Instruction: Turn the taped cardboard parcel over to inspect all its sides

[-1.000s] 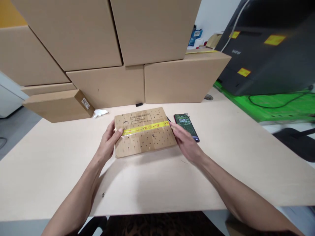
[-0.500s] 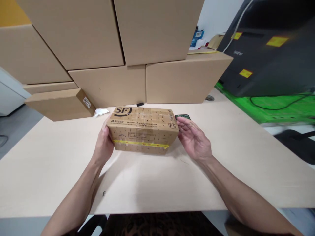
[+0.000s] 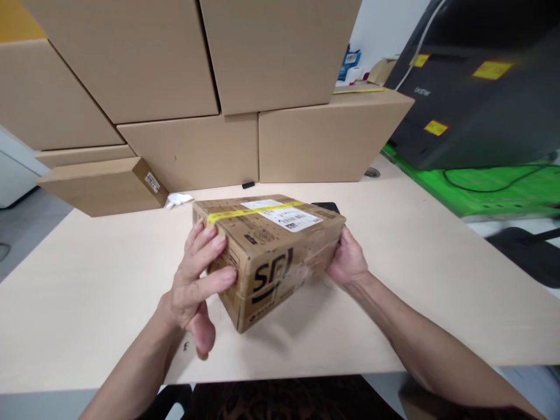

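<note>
A cardboard parcel box [image 3: 280, 251] with dark SF print, yellow tape and a white label hangs tilted just over the table, one corner toward me. My right hand [image 3: 349, 256] grips its far right end; most of those fingers are hidden behind the box. On the left end, my left hand [image 3: 199, 280] rests spread fingertips against the cardboard, its thumb hanging free and its palm off the box. Behind the right end, a dark phone-like object [image 3: 326, 206] is partly covered.
Large cardboard boxes [image 3: 188, 151] are stacked along the table's back. A flat box [image 3: 96, 185] with a label lies at left, beside crumpled white paper [image 3: 178, 199]. A small black piece [image 3: 248, 185] lies near the stack. At right stands a dark Brother machine [image 3: 464, 111] above a green surface [image 3: 481, 189].
The box has been turned over, so the labelled face is now up and the SF print faces me. My left fingers have spread, and my right hand has closed on the box's right end.
</note>
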`<state>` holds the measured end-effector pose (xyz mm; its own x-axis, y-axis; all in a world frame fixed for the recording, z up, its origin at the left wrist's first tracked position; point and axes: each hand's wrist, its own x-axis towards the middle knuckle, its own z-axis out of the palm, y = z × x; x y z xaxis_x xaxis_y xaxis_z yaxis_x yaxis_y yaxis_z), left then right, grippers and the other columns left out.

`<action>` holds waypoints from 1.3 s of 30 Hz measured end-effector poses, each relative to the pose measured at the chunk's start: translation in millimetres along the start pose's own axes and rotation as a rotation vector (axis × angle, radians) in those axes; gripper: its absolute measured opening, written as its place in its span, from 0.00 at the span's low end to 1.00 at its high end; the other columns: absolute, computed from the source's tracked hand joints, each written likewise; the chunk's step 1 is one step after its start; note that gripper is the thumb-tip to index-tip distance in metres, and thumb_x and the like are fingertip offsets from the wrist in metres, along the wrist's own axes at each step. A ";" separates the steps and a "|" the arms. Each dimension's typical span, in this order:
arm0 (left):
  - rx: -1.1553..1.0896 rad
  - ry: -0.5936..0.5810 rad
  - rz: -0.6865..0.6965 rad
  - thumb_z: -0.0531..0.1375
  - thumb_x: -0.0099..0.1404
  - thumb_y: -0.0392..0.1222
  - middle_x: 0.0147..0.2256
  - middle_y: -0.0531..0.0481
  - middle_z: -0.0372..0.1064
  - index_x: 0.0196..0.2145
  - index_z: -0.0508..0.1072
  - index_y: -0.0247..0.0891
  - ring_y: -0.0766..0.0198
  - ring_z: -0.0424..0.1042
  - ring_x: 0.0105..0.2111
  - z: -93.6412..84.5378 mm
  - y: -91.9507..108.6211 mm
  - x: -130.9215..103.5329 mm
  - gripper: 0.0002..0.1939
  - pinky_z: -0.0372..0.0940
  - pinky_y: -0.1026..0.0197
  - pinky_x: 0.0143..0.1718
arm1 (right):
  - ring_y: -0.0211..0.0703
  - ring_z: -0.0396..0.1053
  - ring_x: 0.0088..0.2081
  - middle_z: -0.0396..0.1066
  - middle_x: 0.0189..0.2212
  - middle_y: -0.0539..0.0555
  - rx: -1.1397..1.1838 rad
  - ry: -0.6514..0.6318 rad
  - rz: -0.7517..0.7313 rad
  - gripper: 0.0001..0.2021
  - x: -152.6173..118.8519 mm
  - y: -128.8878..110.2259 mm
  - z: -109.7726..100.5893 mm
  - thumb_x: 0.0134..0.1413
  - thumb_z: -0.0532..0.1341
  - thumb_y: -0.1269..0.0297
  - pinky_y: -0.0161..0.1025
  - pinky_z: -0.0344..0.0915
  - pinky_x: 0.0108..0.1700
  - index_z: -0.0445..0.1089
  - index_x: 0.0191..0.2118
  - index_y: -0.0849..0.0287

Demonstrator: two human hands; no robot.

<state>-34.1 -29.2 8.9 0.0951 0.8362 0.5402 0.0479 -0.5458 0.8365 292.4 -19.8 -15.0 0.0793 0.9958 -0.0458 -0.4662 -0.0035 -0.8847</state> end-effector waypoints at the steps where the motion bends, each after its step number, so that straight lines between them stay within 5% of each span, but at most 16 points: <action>1: 0.031 -0.011 0.051 0.68 0.45 0.84 0.54 0.50 0.80 0.33 0.81 0.56 0.36 0.57 0.75 1.2 -5.4 -1.6 0.32 0.43 0.31 0.78 | 0.62 0.75 0.64 0.87 0.44 0.49 0.036 0.047 0.007 0.23 1.5 -2.3 -1.8 0.54 0.66 0.33 0.61 0.74 0.62 0.82 0.42 0.44; 4: 0.047 -0.026 0.090 0.65 0.51 0.84 0.61 0.48 0.75 0.42 0.81 0.55 0.35 0.56 0.75 10.7 -12.4 -0.8 0.35 0.50 0.29 0.75 | 0.61 0.72 0.67 0.86 0.46 0.48 0.088 0.101 0.027 0.20 3.4 -12.2 -2.1 0.52 0.68 0.34 0.61 0.72 0.65 0.83 0.40 0.43; 7: 0.084 -0.132 0.164 0.61 0.64 0.77 0.69 0.43 0.67 0.59 0.76 0.54 0.36 0.61 0.73 23.3 -8.3 4.4 0.36 0.57 0.29 0.72 | 0.60 0.69 0.70 0.84 0.54 0.50 0.060 -0.020 0.002 0.24 0.2 -23.5 5.1 0.54 0.66 0.32 0.60 0.66 0.70 0.84 0.44 0.45; 10: 0.286 -0.209 0.184 0.61 0.73 0.64 0.76 0.42 0.54 0.71 0.64 0.53 0.38 0.51 0.77 31.6 -3.6 6.5 0.34 0.52 0.29 0.75 | 0.56 0.67 0.71 0.82 0.58 0.51 0.022 -0.042 -0.052 0.27 -3.9 -30.3 12.3 0.54 0.66 0.31 0.54 0.58 0.76 0.84 0.47 0.46; 14: 0.307 0.036 -0.269 0.69 0.67 0.60 0.80 0.40 0.38 0.76 0.53 0.50 0.36 0.35 0.80 36.8 -1.2 7.9 0.48 0.38 0.29 0.78 | 0.58 0.71 0.67 0.83 0.54 0.50 -0.099 0.128 0.055 0.23 -2.7 -26.9 12.5 0.49 0.73 0.37 0.54 0.64 0.71 0.84 0.43 0.46; 17: -0.004 0.049 -0.698 0.72 0.63 0.63 0.77 0.36 0.52 0.75 0.55 0.46 0.34 0.50 0.77 41.4 3.7 14.7 0.51 0.52 0.32 0.76 | 0.60 0.75 0.62 0.85 0.50 0.51 -0.151 0.126 0.118 0.21 -0.3 -21.4 10.2 0.46 0.76 0.40 0.55 0.71 0.63 0.84 0.41 0.47; 19: -0.221 0.016 -0.790 0.73 0.61 0.60 0.70 0.36 0.67 0.72 0.62 0.43 0.35 0.64 0.71 43.8 8.2 20.9 0.48 0.63 0.36 0.71 | 0.58 0.76 0.61 0.85 0.51 0.50 -0.135 0.059 0.076 0.19 -1.1 -21.4 10.0 0.49 0.75 0.41 0.55 0.71 0.63 0.84 0.42 0.46; 24: -0.521 0.108 -0.773 0.79 0.47 0.45 0.57 0.43 0.81 0.63 0.71 0.44 0.38 0.78 0.59 38.2 10.2 32.9 0.47 0.75 0.40 0.62 | 0.56 0.74 0.65 0.84 0.53 0.48 -0.032 -0.077 -0.282 0.17 -12.5 -33.3 11.2 0.58 0.69 0.42 0.56 0.62 0.73 0.86 0.46 0.44; 27: -0.661 0.140 -0.802 0.78 0.49 0.53 0.56 0.40 0.82 0.60 0.74 0.39 0.35 0.80 0.58 33.6 4.1 34.5 0.42 0.77 0.39 0.59 | 0.58 0.77 0.62 0.87 0.45 0.50 -0.003 -0.187 -0.435 0.19 -20.7 -37.2 10.7 0.62 0.64 0.40 0.58 0.61 0.74 0.87 0.42 0.45; 30: -0.718 0.169 -0.799 0.73 0.58 0.63 0.54 0.39 0.83 0.59 0.75 0.37 0.37 0.80 0.58 33.7 -4.4 31.8 0.39 0.78 0.40 0.58 | 0.59 0.80 0.58 0.88 0.43 0.51 -0.018 -0.296 -0.466 0.20 -25.5 -38.0 8.8 0.63 0.62 0.40 0.60 0.63 0.73 0.87 0.42 0.44; 33: -0.724 0.153 -0.800 0.73 0.60 0.62 0.50 0.41 0.84 0.55 0.76 0.38 0.39 0.81 0.57 35.8 -13.4 27.0 0.34 0.78 0.41 0.59 | 0.57 0.81 0.56 0.88 0.41 0.49 0.016 -0.355 -0.447 0.18 -25.8 -42.0 4.6 0.62 0.63 0.41 0.59 0.65 0.71 0.87 0.41 0.43; 39: -0.671 0.116 -0.675 0.73 0.61 0.62 0.50 0.49 0.85 0.49 0.80 0.44 0.45 0.81 0.57 37.5 -26.5 19.9 0.26 0.76 0.45 0.61 | 0.50 0.77 0.62 0.85 0.51 0.44 0.141 -0.255 -0.363 0.19 -23.4 -53.6 0.9 0.62 0.62 0.40 0.51 0.71 0.68 0.85 0.49 0.39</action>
<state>3.9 -0.1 -5.9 0.1556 0.9828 -0.0994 -0.5266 0.1676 0.8335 314.7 -42.8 33.9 0.0483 0.9212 0.3860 -0.5649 0.3439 -0.7501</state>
